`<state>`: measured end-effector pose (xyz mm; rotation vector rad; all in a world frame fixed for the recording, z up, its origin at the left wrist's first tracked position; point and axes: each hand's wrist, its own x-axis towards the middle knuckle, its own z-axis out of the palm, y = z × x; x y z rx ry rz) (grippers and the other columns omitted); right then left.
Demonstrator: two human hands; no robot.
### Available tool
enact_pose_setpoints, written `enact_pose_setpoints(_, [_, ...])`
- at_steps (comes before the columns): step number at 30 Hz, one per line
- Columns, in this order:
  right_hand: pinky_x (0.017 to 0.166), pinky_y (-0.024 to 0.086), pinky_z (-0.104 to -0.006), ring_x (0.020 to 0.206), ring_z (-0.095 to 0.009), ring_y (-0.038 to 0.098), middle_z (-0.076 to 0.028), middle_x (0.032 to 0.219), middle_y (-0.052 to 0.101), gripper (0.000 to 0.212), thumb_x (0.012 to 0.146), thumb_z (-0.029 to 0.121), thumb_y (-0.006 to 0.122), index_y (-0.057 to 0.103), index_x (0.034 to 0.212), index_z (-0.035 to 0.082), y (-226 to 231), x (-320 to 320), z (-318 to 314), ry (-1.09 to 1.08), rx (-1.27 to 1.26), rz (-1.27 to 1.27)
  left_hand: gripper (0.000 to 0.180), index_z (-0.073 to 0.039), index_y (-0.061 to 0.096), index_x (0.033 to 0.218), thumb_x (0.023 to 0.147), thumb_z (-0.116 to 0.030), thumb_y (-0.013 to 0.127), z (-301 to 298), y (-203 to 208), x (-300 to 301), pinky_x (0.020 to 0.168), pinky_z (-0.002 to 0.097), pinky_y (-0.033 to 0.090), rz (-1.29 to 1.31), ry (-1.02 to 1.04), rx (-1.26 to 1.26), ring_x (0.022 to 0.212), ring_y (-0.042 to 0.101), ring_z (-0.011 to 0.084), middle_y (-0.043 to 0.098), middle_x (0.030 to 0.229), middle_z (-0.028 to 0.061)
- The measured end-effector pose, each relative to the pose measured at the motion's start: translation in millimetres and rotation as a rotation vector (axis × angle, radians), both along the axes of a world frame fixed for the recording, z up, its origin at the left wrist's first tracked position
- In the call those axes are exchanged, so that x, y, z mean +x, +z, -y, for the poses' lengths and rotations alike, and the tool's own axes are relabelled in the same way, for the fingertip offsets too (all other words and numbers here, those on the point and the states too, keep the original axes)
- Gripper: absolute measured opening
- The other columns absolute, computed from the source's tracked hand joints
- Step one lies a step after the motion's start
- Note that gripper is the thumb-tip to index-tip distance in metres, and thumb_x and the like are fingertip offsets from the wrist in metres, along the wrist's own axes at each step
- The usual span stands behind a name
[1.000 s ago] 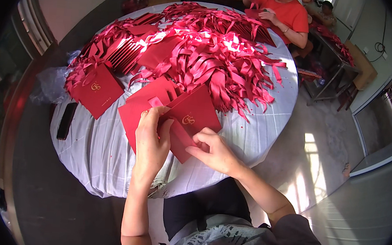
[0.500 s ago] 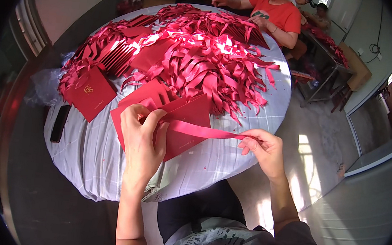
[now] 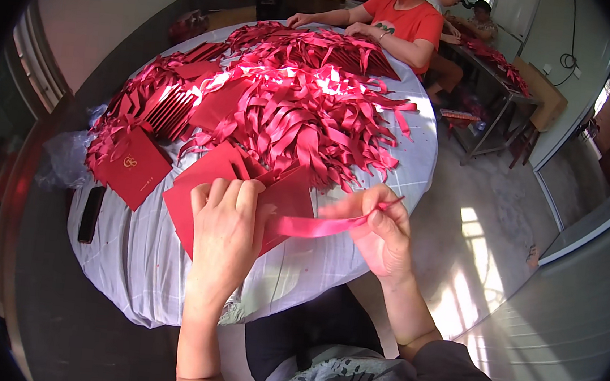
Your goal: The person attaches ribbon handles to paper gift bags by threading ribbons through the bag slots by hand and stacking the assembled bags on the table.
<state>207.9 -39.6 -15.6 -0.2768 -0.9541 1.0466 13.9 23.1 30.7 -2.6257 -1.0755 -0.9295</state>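
My left hand [image 3: 225, 231] is closed over a flat red paper bag [image 3: 182, 198], back of the hand up, so its fingertips are partly hidden. A red ribbon [image 3: 309, 227] stretches to the right from beside that hand. Its far end is pinched between the thumb and fingers of my right hand [image 3: 384, 241], which is raised over the table's near right edge. The right fingers are slightly blurred. Just beyond the bag lies a big heap of red ribbons [image 3: 296, 124]. To the left rests another red bag [image 3: 133, 168] with a gold emblem.
A pale cloth covers the round table [image 3: 276, 275]. A black phone-like object [image 3: 90, 214] lies at its left edge, near clear plastic [image 3: 61, 158]. Across the table sits a person in a red shirt [image 3: 407, 22]. Others work at a metal side table [image 3: 499, 88].
My right hand has moved left, closer to my left hand, and turned upward, so the ribbon spans a shorter gap. The whole view has shifted slightly.
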Motion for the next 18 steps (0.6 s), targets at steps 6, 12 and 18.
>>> enact_pose_setpoints(6, [0.061,0.050,-0.0272,0.062,-0.013,0.058,-0.005,0.069,0.056,0.020,0.099,0.011,0.048,0.054,0.111,-0.004,-5,-17,-8,0.048,-0.284,0.212,0.015,-0.004,0.060,0.096,0.082,-0.007,0.065,-18,-8,13,0.076,0.0372,0.037,0.037,-0.041,-0.063,0.073,0.058,0.0252,0.063,0.075,0.0095])
enact_pose_setpoints(12, [0.047,0.044,-0.0226,0.051,-0.008,0.054,-0.002,0.063,0.056,0.017,0.098,0.013,0.054,0.058,0.099,-0.003,-20,-37,-22,-0.078,-0.400,0.293,0.011,-0.004,0.064,0.092,0.081,-0.003,0.063,-27,-5,6,0.073,0.0341,0.035,0.185,-0.110,-0.208,0.065,0.060,0.0252,0.064,0.069,0.0105])
enact_pose_setpoints(18, [0.047,0.039,-0.0205,0.049,-0.005,0.049,0.000,0.060,0.055,0.012,0.096,0.011,0.055,0.057,0.091,0.000,-17,-44,-20,-0.192,-0.468,0.442,0.015,-0.002,0.068,0.094,0.079,-0.004,0.067,-24,-2,-2,0.075,0.0330,0.038,0.279,-0.174,-0.423,0.058,0.053,0.0253,0.063,0.066,0.0139])
